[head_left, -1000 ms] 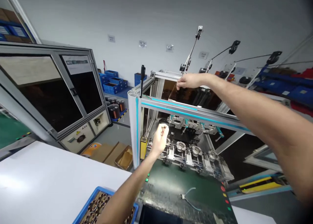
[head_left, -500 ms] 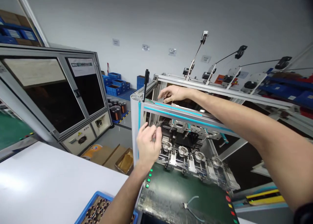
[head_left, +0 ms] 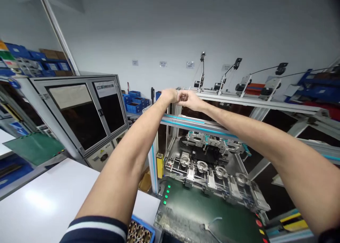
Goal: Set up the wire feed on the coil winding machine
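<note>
Pinching thin wire between left hand and right hand, fingertips closed together, above machine frame at 12 o'clock. Best: keep wire taut, unkinked, clear of winding heads.

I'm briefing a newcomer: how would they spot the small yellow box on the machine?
Find the open winding machine. Follow its white front-left corner post down. The yellow box is fixed beside it, the only yellow part there, above the green lights.
</note>
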Demonstrator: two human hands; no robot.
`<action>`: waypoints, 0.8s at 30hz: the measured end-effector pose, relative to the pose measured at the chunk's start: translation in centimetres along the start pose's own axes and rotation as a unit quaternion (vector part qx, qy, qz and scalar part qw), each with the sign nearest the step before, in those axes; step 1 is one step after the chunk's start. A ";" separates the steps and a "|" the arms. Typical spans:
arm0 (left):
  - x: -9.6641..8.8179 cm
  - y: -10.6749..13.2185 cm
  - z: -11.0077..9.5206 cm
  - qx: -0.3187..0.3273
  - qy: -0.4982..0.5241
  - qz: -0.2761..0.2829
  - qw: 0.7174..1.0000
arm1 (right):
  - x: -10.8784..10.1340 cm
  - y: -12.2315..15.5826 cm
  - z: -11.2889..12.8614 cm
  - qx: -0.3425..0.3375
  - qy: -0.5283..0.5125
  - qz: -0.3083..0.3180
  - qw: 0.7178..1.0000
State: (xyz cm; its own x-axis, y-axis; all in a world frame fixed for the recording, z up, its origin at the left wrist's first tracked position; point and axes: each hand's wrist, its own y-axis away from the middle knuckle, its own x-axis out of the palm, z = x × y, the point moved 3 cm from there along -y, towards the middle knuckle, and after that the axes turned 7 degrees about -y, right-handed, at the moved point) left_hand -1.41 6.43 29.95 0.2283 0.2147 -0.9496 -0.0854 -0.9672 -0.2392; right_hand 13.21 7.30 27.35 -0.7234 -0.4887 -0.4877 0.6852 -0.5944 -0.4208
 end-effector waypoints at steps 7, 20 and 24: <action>2.1 -1.3 0.3 0.094 -0.020 0.025 0.995 | -0.5 2.4 0.9 -0.054 0.358 0.166 0.917; 4.0 13.3 0.8 0.096 0.201 -0.137 0.965 | 3.8 5.1 15.2 -0.165 0.637 0.070 0.750; 4.8 13.1 0.6 0.017 0.231 -0.197 0.953 | 1.7 -3.6 12.7 -0.142 0.665 0.054 0.731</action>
State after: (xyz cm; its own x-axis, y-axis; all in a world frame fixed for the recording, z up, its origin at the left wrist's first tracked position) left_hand -2.05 -5.16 22.08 0.6505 0.4694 -0.5971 0.0650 -0.8177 -0.5720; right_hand 8.41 0.53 37.72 -0.0721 0.6433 -0.7622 0.8587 -0.3487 -0.3755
